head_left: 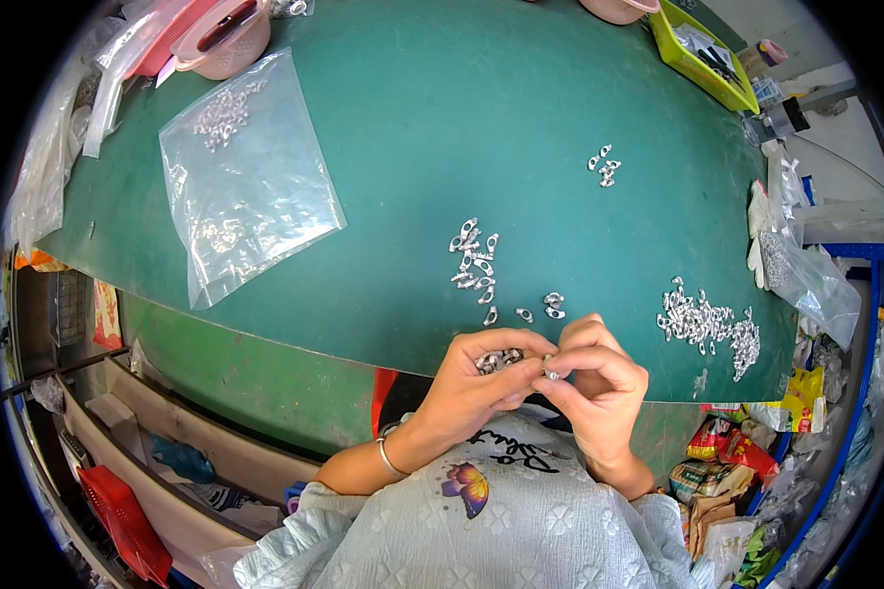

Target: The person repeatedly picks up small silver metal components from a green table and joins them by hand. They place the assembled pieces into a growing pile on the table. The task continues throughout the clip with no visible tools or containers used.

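My left hand [488,378] is cupped around several small silver metal parts [499,360] close to the table's near edge. Its fingertips meet those of my right hand [594,383], which pinches one small silver metal part [550,373] between thumb and forefinger. Just beyond my hands lie a few loose metal parts [554,305] and a looser group of metal parts [473,257], each with an oval opening. A larger pile of metal parts [702,322] rests to the right, and a small cluster [606,167] lies farther off.
On the green table [403,128], a clear plastic bag [255,206] with small parts inside lies at the left. Pink baskets [228,49] stand far left, a yellow-green tray [702,64] far right. Below left is an open drawer [196,412]; shelves with packets [732,447] are at right.
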Motion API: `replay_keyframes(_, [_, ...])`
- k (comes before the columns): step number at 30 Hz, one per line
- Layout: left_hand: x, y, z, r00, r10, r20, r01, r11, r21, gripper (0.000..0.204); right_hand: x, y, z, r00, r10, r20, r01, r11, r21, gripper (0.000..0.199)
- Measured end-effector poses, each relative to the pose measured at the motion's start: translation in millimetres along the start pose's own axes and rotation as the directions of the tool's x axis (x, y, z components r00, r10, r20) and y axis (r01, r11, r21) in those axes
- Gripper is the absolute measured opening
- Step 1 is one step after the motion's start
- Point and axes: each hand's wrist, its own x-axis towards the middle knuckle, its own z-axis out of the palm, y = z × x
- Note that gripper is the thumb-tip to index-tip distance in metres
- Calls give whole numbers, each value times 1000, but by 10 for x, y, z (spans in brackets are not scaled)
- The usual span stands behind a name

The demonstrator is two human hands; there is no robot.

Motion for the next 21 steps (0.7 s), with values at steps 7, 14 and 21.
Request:
replay_keyframes(7, [-8,6,16,1000,-7,-9,7,1000,-17,16,-4,-9,-5,1000,-28,5,28,999,-46,20])
replay_keyframes(14, [11,-33,-58,983,111,-148,-108,994,29,18,48,108,-425,961,-32,-276,-84,914,-398,19])
replay_keyframes(21, [25,9,-109,960,111,-256,-117,993,-9,22,-87,324,-1046,955,-145,-258,-220,232,-947,22])
